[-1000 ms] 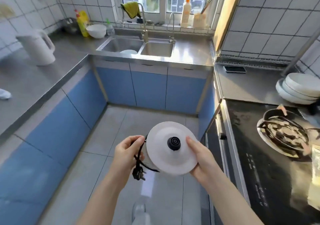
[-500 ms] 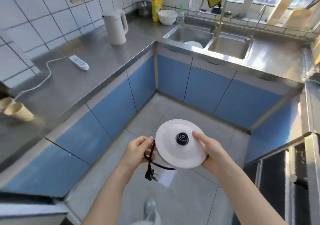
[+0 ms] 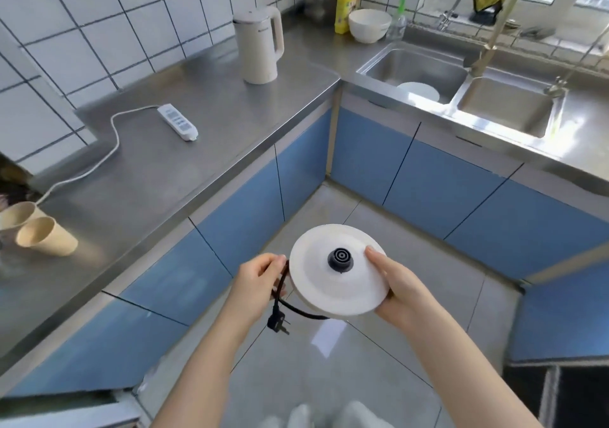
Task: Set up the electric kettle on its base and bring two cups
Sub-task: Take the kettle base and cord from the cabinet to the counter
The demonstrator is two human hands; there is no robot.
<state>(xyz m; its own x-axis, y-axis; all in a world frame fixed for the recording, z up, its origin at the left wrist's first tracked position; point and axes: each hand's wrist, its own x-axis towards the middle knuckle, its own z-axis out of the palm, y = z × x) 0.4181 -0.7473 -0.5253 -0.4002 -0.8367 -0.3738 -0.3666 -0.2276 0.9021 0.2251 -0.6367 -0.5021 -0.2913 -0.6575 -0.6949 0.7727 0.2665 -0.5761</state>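
Two tan paper cups [image 3: 39, 230] are lying on their sides at the far left end of the brushed stainless-steel countertop [image 3: 158, 170]. Further right, a white multi-socket power strip [image 3: 178, 122] is resting flat on the same surface, its white lead trailing back toward the cups. Beyond it, a cream plastic electric kettle [image 3: 258, 45] is standing upright near the tiled wall, with no base under it.

In front of the counter and over the floor, the left hand [image 3: 255, 284] is curling around the black power cord [image 3: 286, 299], whose plug [image 3: 277, 324] is dangling free below the fingers. Just to its right, the round white kettle base with the black centre connector [image 3: 338, 271] is being held nearly level, connector upward. The right hand [image 3: 400, 287] is gripping the base's right rim, thumb on top and fingers underneath.

The step in hand appears to be carrying the base to the countertop. For a good result:

1. Set the base flat between the power strip and the kettle, well back from the counter edge.
2. Keep the cord gathered until the base is seated, so the plug does not snag.
3. Route the cord toward the strip without looping it under the base.
4. Keep the connector facing up and unobstructed.
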